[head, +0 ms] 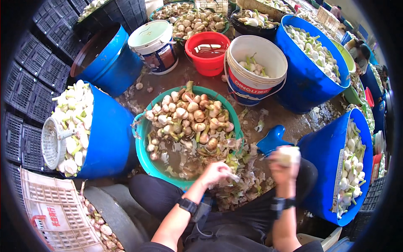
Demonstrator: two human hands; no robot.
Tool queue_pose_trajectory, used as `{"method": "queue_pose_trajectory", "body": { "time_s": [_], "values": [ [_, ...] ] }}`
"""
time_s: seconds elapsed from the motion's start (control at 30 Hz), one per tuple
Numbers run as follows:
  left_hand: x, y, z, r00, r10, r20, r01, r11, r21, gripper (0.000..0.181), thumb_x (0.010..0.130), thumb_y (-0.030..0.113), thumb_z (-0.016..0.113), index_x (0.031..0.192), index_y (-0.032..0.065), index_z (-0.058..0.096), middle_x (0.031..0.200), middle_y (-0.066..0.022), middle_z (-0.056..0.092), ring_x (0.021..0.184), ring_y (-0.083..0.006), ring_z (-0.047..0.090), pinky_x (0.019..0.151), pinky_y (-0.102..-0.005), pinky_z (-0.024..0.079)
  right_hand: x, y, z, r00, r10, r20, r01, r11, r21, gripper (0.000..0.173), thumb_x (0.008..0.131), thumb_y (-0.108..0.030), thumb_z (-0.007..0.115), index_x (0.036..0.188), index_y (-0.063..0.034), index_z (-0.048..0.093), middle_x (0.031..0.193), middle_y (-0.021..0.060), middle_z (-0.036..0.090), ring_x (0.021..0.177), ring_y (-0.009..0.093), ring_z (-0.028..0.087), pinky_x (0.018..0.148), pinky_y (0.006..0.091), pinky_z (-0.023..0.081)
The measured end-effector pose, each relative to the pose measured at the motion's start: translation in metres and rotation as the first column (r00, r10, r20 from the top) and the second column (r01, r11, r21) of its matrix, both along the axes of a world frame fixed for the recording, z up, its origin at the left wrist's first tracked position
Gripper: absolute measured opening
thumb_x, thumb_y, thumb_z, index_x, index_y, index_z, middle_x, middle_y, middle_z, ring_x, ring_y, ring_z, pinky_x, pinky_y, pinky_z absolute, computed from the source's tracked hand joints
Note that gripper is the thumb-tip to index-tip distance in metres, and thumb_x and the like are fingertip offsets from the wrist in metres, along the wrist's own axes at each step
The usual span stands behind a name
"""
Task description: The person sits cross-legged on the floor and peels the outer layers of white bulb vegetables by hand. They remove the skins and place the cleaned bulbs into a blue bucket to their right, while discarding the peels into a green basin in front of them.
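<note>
My right hand [282, 165] is blurred and holds a pale garlic bulb [289, 156], raised just left of the blue barrel at the right. Over the near right rim of a round green basin [140, 157], my left hand [217, 174] pinches a thin whitish piece that looks like garlic skin [233, 177]. Unpeeled garlic bulbs [192, 116] are heaped in the far part of the basin, with brownish water and loose skins in its near part. A pile of peeled-off garlic skins [242, 189] lies on the floor between my knees, below both hands.
Blue barrels of whitish garlic stand at the left [110, 132], right [324, 163] and back right [283, 69]. Beyond the basin are a red bucket [209, 64] and white buckets [252, 78]. A blue plastic object [272, 138] lies on the wet floor. People [359, 52] are far right.
</note>
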State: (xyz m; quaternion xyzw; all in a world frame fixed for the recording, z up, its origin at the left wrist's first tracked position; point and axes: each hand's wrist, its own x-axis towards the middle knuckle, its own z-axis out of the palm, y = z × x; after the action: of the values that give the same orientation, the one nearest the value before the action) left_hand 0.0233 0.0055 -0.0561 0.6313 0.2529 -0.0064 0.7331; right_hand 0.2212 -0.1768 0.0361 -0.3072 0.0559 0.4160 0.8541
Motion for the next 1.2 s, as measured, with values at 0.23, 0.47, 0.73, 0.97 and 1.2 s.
{"method": "queue_pose_trajectory", "body": {
  "time_s": [0.23, 0.47, 0.73, 0.97, 1.2],
  "values": [
    [-0.046, 0.126, -0.153, 0.541, 0.78, -0.316, -0.838, 0.467, -0.283, 0.026, 0.084, 0.016, 0.053, 0.109, 0.0111, 0.05, 0.085, -0.0017, 0.059, 0.07, -0.0166, 0.057, 0.056, -0.0338, 0.046, 0.059, -0.08, 0.079, 0.986, -0.167, 0.011, 0.123, 0.769, 0.627, 0.051, 0.088, -0.048, 0.039, 0.115, -0.0062, 0.047, 0.093, 0.0017, 0.048, 0.087, 0.018, 0.041, 0.074, 0.0315, 0.039],
    [0.004, 0.007, -0.035, 0.829, 0.51, -0.227, -0.555, 0.799, -0.232, 0.04, 0.091, 0.041, 0.044, 0.077, 0.0083, 0.062, 0.067, 0.0008, 0.059, 0.056, -0.0065, 0.051, 0.05, -0.0208, 0.038, -0.06, 0.048, -0.044, 0.533, 0.726, 0.434, -0.264, 0.631, -0.73, 0.059, 0.082, -0.017, 0.061, 0.131, -0.0039, 0.031, 0.123, 0.0124, 0.042, 0.096, 0.019, 0.053, 0.082, 0.0299, 0.045],
    [-0.015, -0.005, 0.009, 0.904, 0.428, 0.016, -0.418, 0.872, 0.254, 0.02, 0.085, 0.016, 0.054, 0.088, -0.0014, 0.063, 0.076, -0.0056, 0.064, 0.069, -0.0116, 0.058, 0.065, -0.0262, 0.046, -0.093, 0.067, -0.055, 0.447, 0.693, 0.566, -0.32, 0.714, -0.623, 0.049, 0.073, -0.001, 0.064, 0.119, -0.0059, 0.051, 0.113, 0.0116, 0.048, 0.093, 0.016, 0.055, 0.078, 0.0256, 0.048],
    [-0.004, -0.011, 0.054, 0.887, 0.454, -0.08, -0.295, 0.692, 0.659, 0.017, 0.075, 0.018, 0.061, 0.073, 0.0009, 0.062, 0.055, -0.0107, 0.057, 0.05, -0.0144, 0.056, 0.049, -0.0308, 0.044, -0.11, 0.067, -0.036, 0.087, 0.635, 0.767, 0.148, 0.753, -0.641, 0.05, 0.067, -0.006, 0.07, 0.114, -0.0051, 0.053, 0.101, 0.0112, 0.053, 0.083, 0.02, 0.055, 0.074, 0.0287, 0.046],
    [-0.007, -0.015, 0.045, 0.86, 0.504, -0.081, -0.498, 0.793, -0.35, 0.015, 0.083, 0.02, 0.055, 0.081, 0.0059, 0.059, 0.071, 0.0, 0.056, 0.055, -0.0067, 0.051, 0.051, -0.0186, 0.043, -0.1, 0.057, -0.05, 0.856, 0.505, 0.109, -0.456, 0.838, -0.3, 0.026, 0.088, -0.018, 0.05, 0.109, -0.0035, 0.053, 0.089, 0.0016, 0.059, 0.071, 0.009, 0.052, 0.065, 0.0213, 0.042]
  ]
}}
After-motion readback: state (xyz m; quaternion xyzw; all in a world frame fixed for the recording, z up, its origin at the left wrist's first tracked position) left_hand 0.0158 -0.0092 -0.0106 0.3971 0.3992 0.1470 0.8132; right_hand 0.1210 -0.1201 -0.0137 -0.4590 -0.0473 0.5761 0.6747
